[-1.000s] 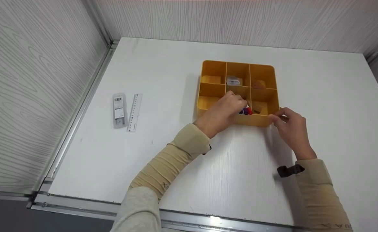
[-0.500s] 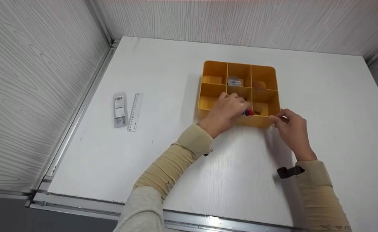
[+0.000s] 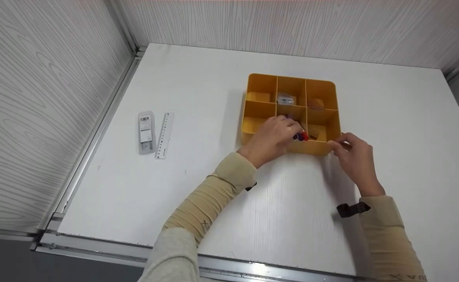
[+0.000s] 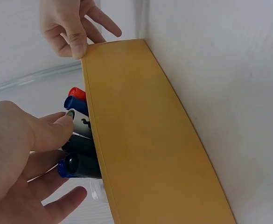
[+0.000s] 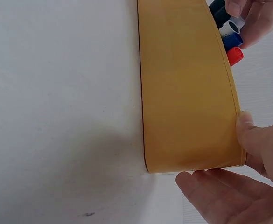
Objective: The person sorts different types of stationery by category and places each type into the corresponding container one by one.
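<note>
An orange divided box (image 3: 308,148) has several capped markers (image 3: 303,136) in its front middle compartment. Their red, blue, white and dark ends poke above the rim in the left wrist view. My left hand (image 3: 272,137) reaches over the front wall and grips among these markers, its thumb against the white marker (image 4: 82,122) and fingers behind the dark marker (image 4: 82,164). At the box's front right corner, my right hand (image 3: 353,156) pinches the wall, thumb on the rim and other fingers around the side, as the right wrist view shows.
To the left on the white table (image 3: 198,188) lie a clear plastic case (image 3: 146,133) with a label and a clear ruler (image 3: 165,135). A clear item (image 3: 285,99) sits in the back middle compartment, and a reddish-brown piece (image 3: 315,104) in the back right one.
My left hand has shifted slightly over the markers, and a purple bit now shows behind its knuckles. The right hand keeps its hold on the box corner. The head view has shifted slightly.
</note>
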Available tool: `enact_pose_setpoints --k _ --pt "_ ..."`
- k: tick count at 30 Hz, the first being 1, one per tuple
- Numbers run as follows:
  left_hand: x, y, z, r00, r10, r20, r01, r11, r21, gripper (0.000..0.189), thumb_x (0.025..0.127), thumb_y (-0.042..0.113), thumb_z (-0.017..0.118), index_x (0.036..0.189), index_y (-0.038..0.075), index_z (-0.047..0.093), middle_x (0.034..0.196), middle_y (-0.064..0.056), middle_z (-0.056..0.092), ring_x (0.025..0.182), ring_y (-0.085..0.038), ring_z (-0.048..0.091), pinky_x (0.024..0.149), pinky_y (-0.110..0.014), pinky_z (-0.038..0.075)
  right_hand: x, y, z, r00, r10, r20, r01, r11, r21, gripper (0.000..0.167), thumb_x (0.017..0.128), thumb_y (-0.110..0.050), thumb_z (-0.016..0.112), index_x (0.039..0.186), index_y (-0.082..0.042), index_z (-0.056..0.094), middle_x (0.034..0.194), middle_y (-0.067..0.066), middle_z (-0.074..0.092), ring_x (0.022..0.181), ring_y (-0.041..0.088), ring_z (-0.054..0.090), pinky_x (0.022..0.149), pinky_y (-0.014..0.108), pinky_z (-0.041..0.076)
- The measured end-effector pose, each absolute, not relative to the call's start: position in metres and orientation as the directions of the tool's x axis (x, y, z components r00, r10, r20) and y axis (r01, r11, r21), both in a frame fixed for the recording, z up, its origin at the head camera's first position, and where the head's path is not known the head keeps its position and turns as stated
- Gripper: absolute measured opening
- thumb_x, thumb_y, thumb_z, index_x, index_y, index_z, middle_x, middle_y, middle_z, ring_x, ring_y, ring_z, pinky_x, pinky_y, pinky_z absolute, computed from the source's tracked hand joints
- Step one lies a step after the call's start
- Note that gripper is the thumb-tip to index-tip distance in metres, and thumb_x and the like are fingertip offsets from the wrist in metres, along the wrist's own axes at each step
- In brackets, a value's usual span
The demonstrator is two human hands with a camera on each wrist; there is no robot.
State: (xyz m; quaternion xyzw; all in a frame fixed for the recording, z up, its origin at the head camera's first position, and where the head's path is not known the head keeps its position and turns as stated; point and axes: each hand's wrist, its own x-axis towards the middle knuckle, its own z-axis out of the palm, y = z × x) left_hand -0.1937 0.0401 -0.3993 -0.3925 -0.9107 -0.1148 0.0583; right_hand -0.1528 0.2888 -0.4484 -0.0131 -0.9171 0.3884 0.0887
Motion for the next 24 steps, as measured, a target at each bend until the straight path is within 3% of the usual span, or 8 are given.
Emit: enact_pose_setpoints --k 3,8,16,24 --pt "-0.194 0.039 -0.401 -0.682 0.701 0.210 0.731 0.662 0.166 0.031 0.097 0.011 0.060 0.128 0.013 0.063 0.128 -0.001 0.066 0.119 -0.019 0.058 0.108 -0.030 0.043 -0.153 0.289 -0.448 -0.983 0.095 0.155 -0.044 0.702 -0.711 0.036 0.093 -0.033 0.066 0.100 0.002 0.065 0.111 0.021 0.070 0.101 0.035 0.072 0.070 0.000 0.044" --pt "-0.192 0.037 -0.404 -0.679 0.699 0.223 0.733 0.659 0.165 0.034 0.097 0.013 0.061 0.131 0.013 0.060 0.131 -0.003 0.063 0.122 -0.020 0.057 0.111 -0.031 0.042 -0.152 0.288 -0.447 -0.987 0.100 0.126 -0.022 0.692 -0.721 0.038 0.093 -0.036 0.065 0.101 0.001 0.065 0.119 0.022 0.068 0.105 0.036 0.070 0.069 0.000 0.043" --pt "-0.187 0.031 -0.405 -0.662 0.703 0.260 0.749 0.632 0.198 0.032 0.103 0.012 0.046 0.133 0.014 0.058 0.138 -0.006 0.058 0.131 -0.023 0.051 0.117 -0.034 0.036 -0.152 0.287 -0.447 -0.985 0.097 0.143 -0.034 0.702 -0.711 0.035 0.093 -0.034 0.065 0.100 0.001 0.065 0.110 0.021 0.070 0.100 0.034 0.071 0.068 0.001 0.045" --pt "-0.184 0.018 -0.400 -0.684 0.650 0.330 0.729 0.627 0.275 0.035 0.098 0.014 0.058 0.133 0.015 0.058 0.139 -0.008 0.055 0.131 -0.023 0.050 0.118 -0.033 0.034 -0.152 0.287 -0.446 -0.988 0.100 0.120 -0.016 0.698 -0.716 0.040 0.091 -0.038 0.065 0.103 0.001 0.065 0.113 0.021 0.070 0.104 0.035 0.070 0.068 0.000 0.043"
